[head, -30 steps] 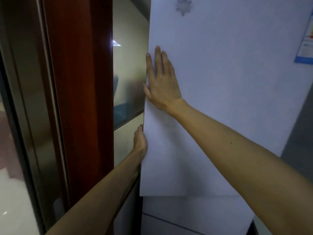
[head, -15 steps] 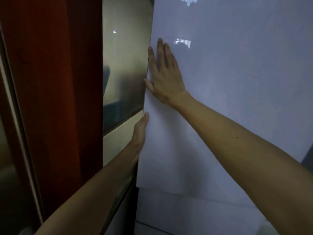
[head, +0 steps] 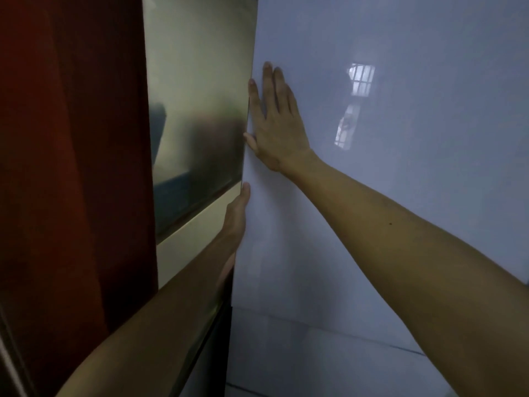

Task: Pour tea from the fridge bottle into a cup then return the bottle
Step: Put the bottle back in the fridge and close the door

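Against the white fridge door (head: pixel 400 196), which fills the right half of our view, we press our right hand (head: pixel 276 130) flat. Its fingers (head: pixel 269 81) are straight and close together, pointing up, and the thumb lies along the door's left edge; this hand is spread and grasps nothing.

Lower down on the same edge sits our left hand (head: pixel 236 222). Its back faces us and its thumb tip touches the front of the door just by the edge. The other fingers pass out of sight behind the edge, so we cannot tell whether they curl round it or lie straight.

Both forearms reach in from the bottom of the view, the left from the lower left and the right from the lower right.

The door's glossy face carries a bright reflection of a barred window (head: pixel 359 87). Below its bottom edge we see a second white fridge panel (head: pixel 315 353).

Left of the fridge stands a shiny, mirror-like panel (head: pixel 197 96) with a cream band (head: pixel 194 242) beneath it, and further left a dark red-brown frame (head: pixel 71 167).

The door hides the fridge's inside from us.
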